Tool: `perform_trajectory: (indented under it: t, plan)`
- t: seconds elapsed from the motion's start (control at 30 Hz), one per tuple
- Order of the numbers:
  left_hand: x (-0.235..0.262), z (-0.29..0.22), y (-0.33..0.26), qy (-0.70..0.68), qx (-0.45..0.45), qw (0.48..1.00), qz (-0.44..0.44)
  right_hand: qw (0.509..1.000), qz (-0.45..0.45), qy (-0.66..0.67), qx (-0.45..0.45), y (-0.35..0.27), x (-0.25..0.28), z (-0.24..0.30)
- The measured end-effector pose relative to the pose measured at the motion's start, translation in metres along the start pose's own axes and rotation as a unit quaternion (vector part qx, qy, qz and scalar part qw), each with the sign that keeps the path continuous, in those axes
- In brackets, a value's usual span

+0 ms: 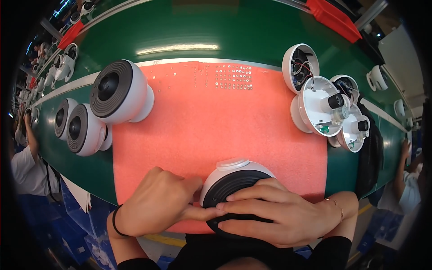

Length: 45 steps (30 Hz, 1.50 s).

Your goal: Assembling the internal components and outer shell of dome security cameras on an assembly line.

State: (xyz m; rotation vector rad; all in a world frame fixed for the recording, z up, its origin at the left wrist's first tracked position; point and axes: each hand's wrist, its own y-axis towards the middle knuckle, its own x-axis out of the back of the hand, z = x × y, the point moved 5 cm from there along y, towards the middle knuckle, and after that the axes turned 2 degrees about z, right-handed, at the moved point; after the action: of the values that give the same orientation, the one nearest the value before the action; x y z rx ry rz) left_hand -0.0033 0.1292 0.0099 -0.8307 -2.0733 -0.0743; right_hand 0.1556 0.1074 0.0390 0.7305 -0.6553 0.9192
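A ball-shaped camera (234, 180), white with a ridged black front, is at the near edge of the pink mat (211, 130). Its white base points away from me. My right hand (279, 213) lies over the black face, fingers stretched across it and gripping the housing against the mat's edge. At the left rim, my left hand (159, 202) is closed, with curled fingers and its thumb reaching onto the black face. Whether those fingers hold some small part is hidden. Rows of small screws (234, 76) sit at the mat's far side.
Several closed cameras (112, 92) stand at the left. Opened white housings (321, 105) with wires and lenses are at the right, near a black bag-like item (370, 153). A green belt (180, 31) runs behind, with red trays (335, 20) beyond. Other people work at both sides.
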Motion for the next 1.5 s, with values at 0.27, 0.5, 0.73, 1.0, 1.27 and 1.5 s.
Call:
perform_trajectory:
  t: [0.27, 0.5, 0.73, 1.0, 1.27, 1.5]
  plan:
    - [-0.017, 0.007, 0.005, -0.244, 0.040, 0.963, 0.105, 0.899, -0.014, 0.298, -0.321, -0.034, -0.011, -0.047]
    - [-0.006, -0.017, -0.014, -0.334, -0.019, 0.942, -0.032, 0.836, -0.078, 0.426, -0.339, -0.018, 0.007, -0.018]
    - [0.026, -0.047, -0.026, -0.149, -0.075, 0.967, -0.191, 0.947, -0.240, 0.169, -0.132, 0.005, 0.025, -0.027]
    - [0.077, -0.020, -0.004, -0.458, -0.175, 0.846, -0.210, 0.920, -0.211, 0.287, -0.163, 0.016, 0.079, -0.003]
    - [0.073, -0.071, 0.060, -0.676, -0.124, 0.606, -0.400, 0.919, -0.371, 0.081, -0.103, 0.011, 0.119, 0.006]
    - [0.091, -0.066, 0.118, -0.641, -0.138, 0.620, -0.432, 0.889, -0.400, 0.187, -0.126, 0.006, 0.136, -0.038]
